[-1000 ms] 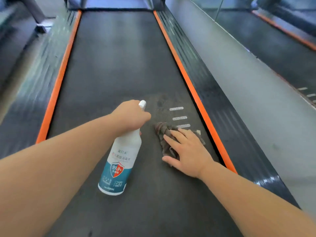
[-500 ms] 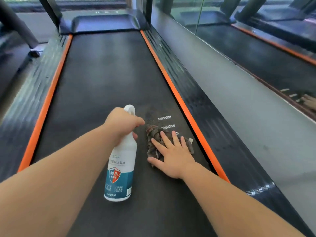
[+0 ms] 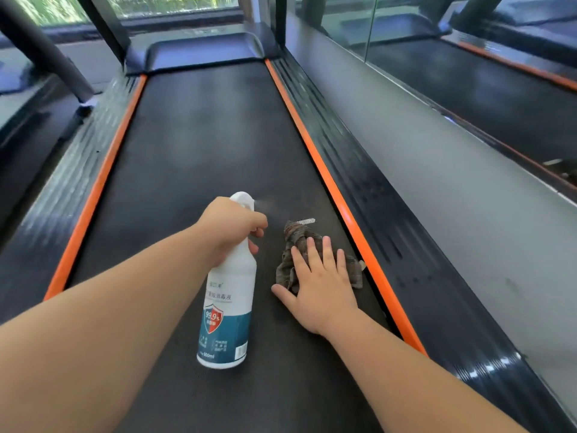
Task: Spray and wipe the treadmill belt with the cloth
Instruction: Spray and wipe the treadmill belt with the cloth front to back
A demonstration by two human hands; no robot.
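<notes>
The black treadmill belt (image 3: 199, 145) runs away from me between two orange strips. My left hand (image 3: 229, 228) grips the neck of a white spray bottle (image 3: 229, 307) with a teal label, its nozzle pointing forward and a faint mist leaving it. My right hand (image 3: 321, 282) presses flat, fingers spread, on a crumpled grey-brown cloth (image 3: 295, 237) lying on the belt near the right orange strip.
Ribbed black side rails with orange edging (image 3: 340, 207) flank the belt. The motor cover (image 3: 203, 50) closes the far end, with dark uprights (image 3: 40, 48) on the left. A grey partition (image 3: 437, 170) stands on the right, with glass along its top and another treadmill (image 3: 487, 89) beyond it.
The view has tilted up, showing more of the far end. My right hand and the cloth have slid forward over the white belt marks. A faint mist now shows at the nozzle.
</notes>
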